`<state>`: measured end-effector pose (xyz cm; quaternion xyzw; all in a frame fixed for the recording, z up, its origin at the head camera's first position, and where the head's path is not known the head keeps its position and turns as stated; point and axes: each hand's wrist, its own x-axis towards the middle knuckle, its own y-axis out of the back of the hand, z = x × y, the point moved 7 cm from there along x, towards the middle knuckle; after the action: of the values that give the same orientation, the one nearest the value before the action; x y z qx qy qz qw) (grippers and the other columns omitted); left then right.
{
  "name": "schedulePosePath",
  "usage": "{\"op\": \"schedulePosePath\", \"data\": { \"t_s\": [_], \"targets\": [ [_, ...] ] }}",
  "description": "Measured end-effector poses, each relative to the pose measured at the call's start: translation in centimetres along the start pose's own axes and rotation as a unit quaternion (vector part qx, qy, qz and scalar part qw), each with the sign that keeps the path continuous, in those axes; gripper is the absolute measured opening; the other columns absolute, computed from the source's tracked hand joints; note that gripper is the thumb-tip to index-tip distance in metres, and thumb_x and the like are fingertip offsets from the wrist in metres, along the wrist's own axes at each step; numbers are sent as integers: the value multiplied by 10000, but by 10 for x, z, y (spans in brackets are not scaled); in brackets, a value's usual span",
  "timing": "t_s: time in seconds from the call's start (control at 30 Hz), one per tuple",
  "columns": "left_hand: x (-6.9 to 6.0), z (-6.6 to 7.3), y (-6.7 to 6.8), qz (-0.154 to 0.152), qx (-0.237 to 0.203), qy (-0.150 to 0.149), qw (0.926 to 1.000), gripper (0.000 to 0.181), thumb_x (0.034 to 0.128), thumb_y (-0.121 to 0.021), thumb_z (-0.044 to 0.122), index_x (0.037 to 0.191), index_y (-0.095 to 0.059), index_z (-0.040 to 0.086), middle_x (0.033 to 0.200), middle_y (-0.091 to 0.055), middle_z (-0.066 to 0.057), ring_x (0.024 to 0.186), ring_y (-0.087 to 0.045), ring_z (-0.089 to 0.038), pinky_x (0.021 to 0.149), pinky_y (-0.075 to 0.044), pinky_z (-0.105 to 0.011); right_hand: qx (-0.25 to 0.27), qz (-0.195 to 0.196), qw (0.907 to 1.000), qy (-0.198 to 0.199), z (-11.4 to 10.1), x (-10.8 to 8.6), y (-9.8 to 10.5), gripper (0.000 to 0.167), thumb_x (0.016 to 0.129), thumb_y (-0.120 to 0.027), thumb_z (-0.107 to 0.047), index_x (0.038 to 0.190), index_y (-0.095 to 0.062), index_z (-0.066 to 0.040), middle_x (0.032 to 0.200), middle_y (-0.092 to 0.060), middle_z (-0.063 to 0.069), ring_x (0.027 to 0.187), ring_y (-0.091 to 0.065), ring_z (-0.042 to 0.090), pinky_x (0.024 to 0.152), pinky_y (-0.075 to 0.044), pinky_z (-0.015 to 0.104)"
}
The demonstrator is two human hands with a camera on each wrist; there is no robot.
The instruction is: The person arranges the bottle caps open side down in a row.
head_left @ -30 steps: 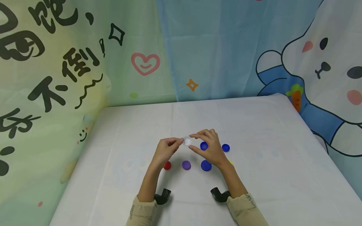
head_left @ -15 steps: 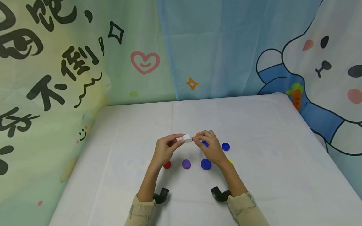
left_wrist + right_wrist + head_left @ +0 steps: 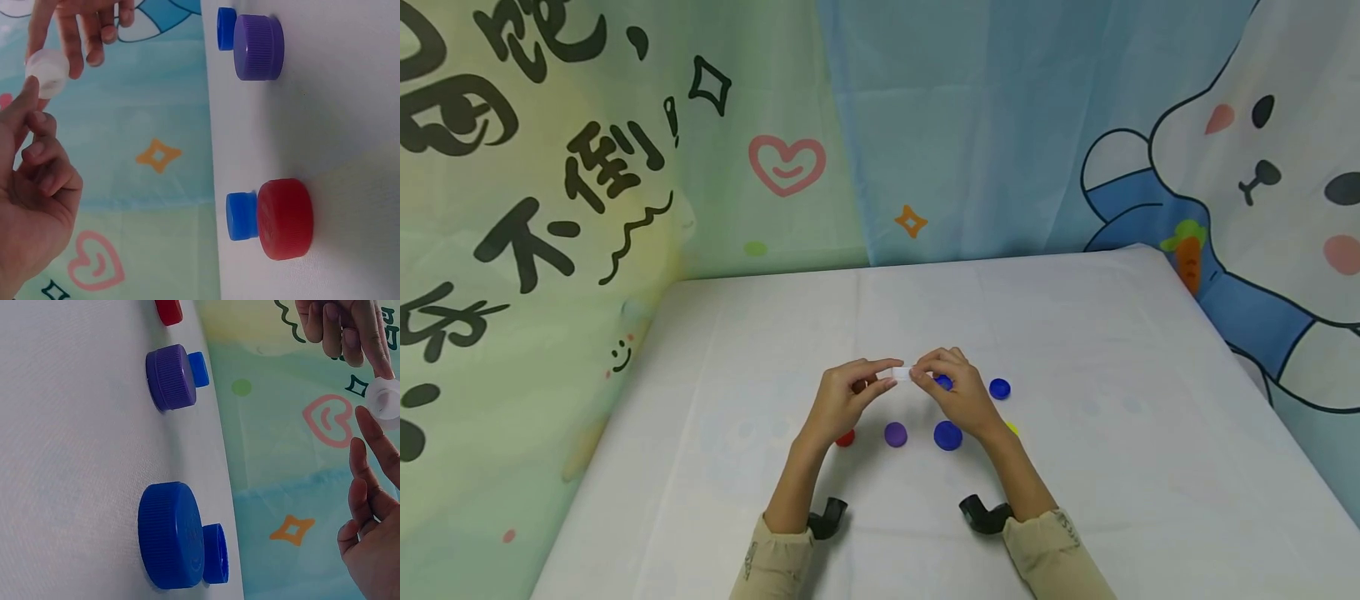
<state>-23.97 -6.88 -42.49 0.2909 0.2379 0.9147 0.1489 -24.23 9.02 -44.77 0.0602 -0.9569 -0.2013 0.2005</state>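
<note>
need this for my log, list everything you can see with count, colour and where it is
table: 1, white, across the lower part of the head view
red cap: 1, red, near the left hand
purple cap: 1, purple, right of red
large blue cap: 1, blue, right of purple
small blue caps: 3, blue; one beyond the right hand, one partly behind it, one beyond red in the left wrist view
yellow piece: 1, yellow, mostly hidden by the right forearm
white cap: 1, white, at both hands' fingertips
backdrop: printed, yellow-green and blue, around the table
black pieces: 2, black, at the wrists
sleeves: 2, beige, on the forearms
hands: 2, bare, above the table
</note>
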Motion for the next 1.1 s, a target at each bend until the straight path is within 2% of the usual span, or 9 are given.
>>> {"op": "schedulePosePath", "data": {
  "t_s": [0.1,0.2,0.37,0.53,0.6,0.73,0.83,0.97,1.1],
  "targets": [
    [-1,0,-1,-63,93,47,9999,259,874,-645,192,1124,-679,135,645,-501,75,510,-398,-75,460,-354,-210,-34,36,10000,-46,0,0,0,178,881,-633,-238,863,-706,-77,923,-616,-11,873,-466,209,700,-405,389],
    [-1,-2,-2,-117,176,147,9997,297,865,-660,197,1150,-664,113,647,-505,80,516,-399,-63,468,-363,-209,-22,51,9999,-117,1,0,0,190,867,-650,-254,886,-705,-74,937,-618,-9,891,-475,255,714,-412,418],
    [-3,-7,-1,-10,248,387,9989,322,856,-673,206,1156,-657,92,641,-506,75,514,-396,-53,462,-357,-206,58,77,9999,-132,2,-1,0,211,840,-685,-242,965,-703,-73,955,-621,-5,902,-464,283,726,-402,442],
    [-4,-10,-1,131,153,546,9983,301,847,-682,220,1122,-676,97,634,-510,68,515,-398,-64,455,-342,-204,45,164,9998,-44,4,-1,-1,259,806,-725,-193,1032,-693,-70,968,-628,22,891,-441,212,729,-367,337],
    [-4,-12,-1,162,132,581,9981,294,845,-683,218,1112,-680,94,632,-513,66,513,-396,-64,454,-338,-202,31,182,9998,-8,1,-1,-1,270,797,-732,-158,1037,-687,-43,970,-629,59,888,-439,227,726,-342,285],
    [-5,-14,-2,204,127,627,9977,281,844,-684,205,1101,-683,93,629,-519,65,511,-393,-61,455,-335,-201,-38,132,9999,-28,-22,-2,3,260,793,-721,-84,1027,-672,17,964,-621,124,881,-439,238,724,-313,228],
    [-4,-16,-2,237,137,645,9975,278,845,-683,204,1101,-682,97,633,-521,62,516,-394,-66,460,-333,-202,-114,114,9999,27,-19,-1,2,271,801,-723,-137,1040,-680,-16,967,-624,71,874,-449,262,719,-363,303],
    [-3,-21,-3,315,353,708,9964,284,844,-683,212,1106,-680,103,631,-517,66,525,-403,-74,462,-338,-207,-254,215,9993,156,8,4,-3,316,795,-736,-265,1056,-693,-91,948,-614,-5,893,-463,316,738,-408,465],
    [0,-27,-5,382,904,849,9915,311,846,-678,255,1120,-674,108,612,-513,73,512,-414,-62,448,-351,-208,-533,371,9977,172,13,9,-6,326,791,-739,-277,1050,-693,-84,913,-606,37,889,-465,328,761,-418,467]
  ]
}}
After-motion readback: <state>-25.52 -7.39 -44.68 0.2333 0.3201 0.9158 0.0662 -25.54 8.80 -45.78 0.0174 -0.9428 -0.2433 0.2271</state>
